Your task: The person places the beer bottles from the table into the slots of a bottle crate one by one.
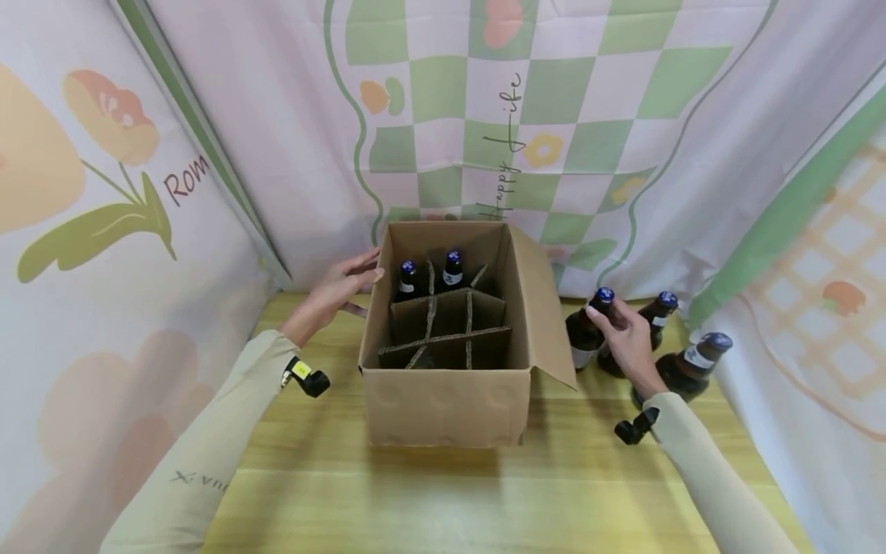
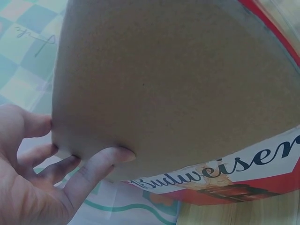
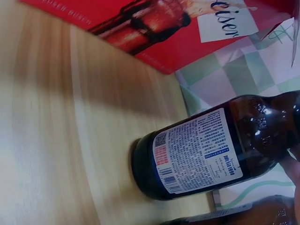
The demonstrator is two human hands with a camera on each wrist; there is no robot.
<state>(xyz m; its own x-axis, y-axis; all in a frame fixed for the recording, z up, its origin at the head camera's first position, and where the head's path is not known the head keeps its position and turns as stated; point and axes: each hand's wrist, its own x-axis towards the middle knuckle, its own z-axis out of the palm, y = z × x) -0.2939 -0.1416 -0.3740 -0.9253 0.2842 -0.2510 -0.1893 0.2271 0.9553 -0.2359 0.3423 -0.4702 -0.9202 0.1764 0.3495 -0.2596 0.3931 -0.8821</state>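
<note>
A brown cardboard box (image 1: 446,408) stands open on the table, its inside split by cardboard dividers (image 1: 443,338). Two dark bottles with blue caps, one at the left (image 1: 408,285) and one beside it (image 1: 453,269), stand in the back compartments. My left hand (image 1: 335,288) grips the box's left side near the back corner; in the left wrist view, one digit lies on the brown flap (image 2: 178,79) and others reach its edge. Right of the box, my right hand (image 1: 630,338) pinches the neck of a brown beer bottle (image 3: 197,154), whose printed back label faces the right wrist camera.
Two more beer bottles, one behind the right hand (image 1: 663,308) and one nearer (image 1: 692,369), stand at the right. The box's right flap (image 1: 543,308) slants outward toward the held bottle. Patterned curtains (image 1: 588,92) enclose the wooden table (image 1: 443,500) at back and sides.
</note>
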